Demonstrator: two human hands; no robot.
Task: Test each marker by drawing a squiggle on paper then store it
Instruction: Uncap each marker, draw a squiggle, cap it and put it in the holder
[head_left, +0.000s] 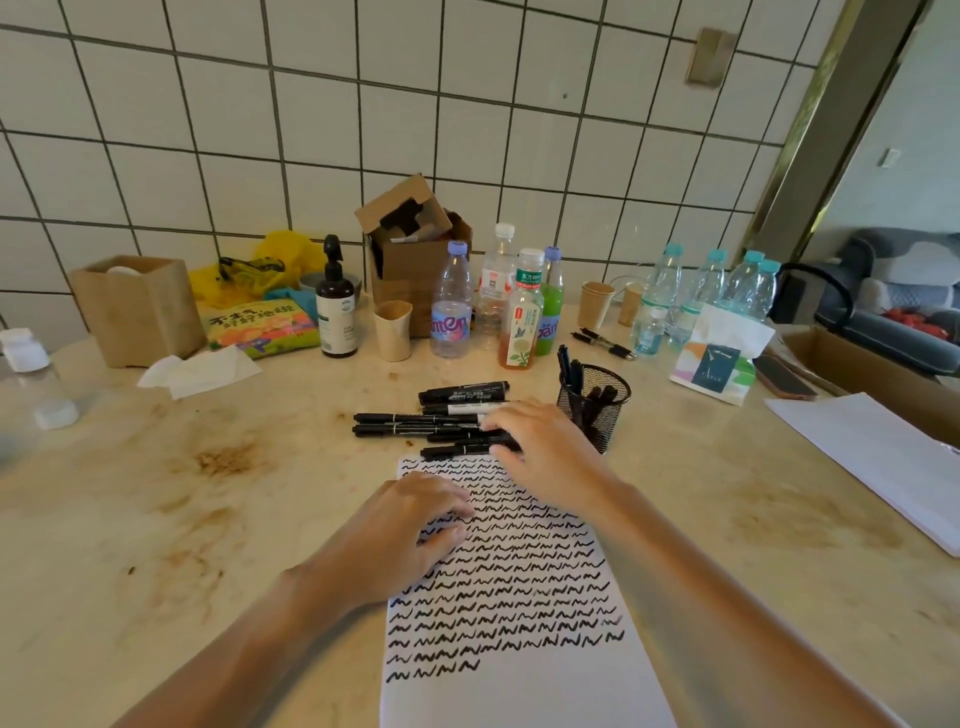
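A white sheet of paper (519, 670) lies in front of me, with rows of black squiggles over most of it. Several black markers (415, 423) lie in a loose pile just beyond its top edge. My right hand (545, 447) reaches over the right end of the pile, its fingertips touching the markers; no marker is plainly gripped. My left hand (400, 530) rests on the upper left of the paper with relaxed fingers. A black mesh pen cup (595, 408), right of the pile, holds a few black markers.
Bottles (452, 306), paper cups (393, 330), a brown spray bottle (336, 306) and a cardboard box (410, 260) line the tiled wall. A tissue pack (719, 358), a phone (784, 376) and white sheets (872, 457) lie right. A wooden box (137, 309) stands left.
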